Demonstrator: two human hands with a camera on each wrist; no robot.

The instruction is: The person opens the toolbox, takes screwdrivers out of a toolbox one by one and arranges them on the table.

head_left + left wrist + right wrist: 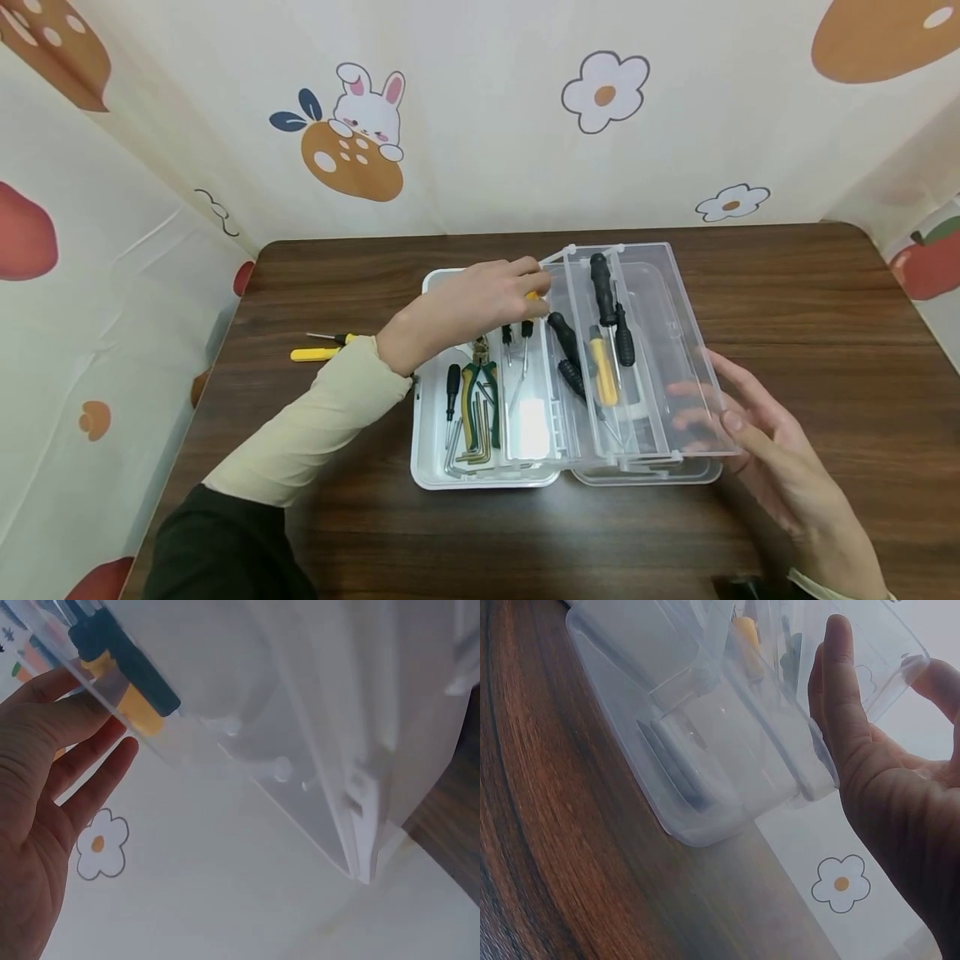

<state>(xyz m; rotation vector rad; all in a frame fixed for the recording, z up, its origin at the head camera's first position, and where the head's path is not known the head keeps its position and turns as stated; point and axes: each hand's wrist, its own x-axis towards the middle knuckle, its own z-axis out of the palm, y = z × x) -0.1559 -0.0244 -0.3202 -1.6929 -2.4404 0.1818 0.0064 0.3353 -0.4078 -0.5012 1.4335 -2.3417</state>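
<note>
A white toolbox [431,467] lies open on the brown table, with a clear fold-out tray [652,333] raised over its right half. The tray carries black [602,287] and yellow [603,375] screwdrivers. My left hand [540,287] reaches over the box to the tray's far left corner. In the left wrist view its fingers [90,742] lie nearly straight against the clear wall, beside a yellow-and-dark screwdriver [127,682]. My right hand [720,408] pinches the tray's near right edge, thumb [836,690] on top and fingers behind the plastic.
The box's left half holds green-handled pliers [480,392], hex keys [468,454] and small screwdrivers. On the table left of the box lies a yellow-handled screwdriver [318,354]. Patterned curtain walls close in the table at the back and on both sides.
</note>
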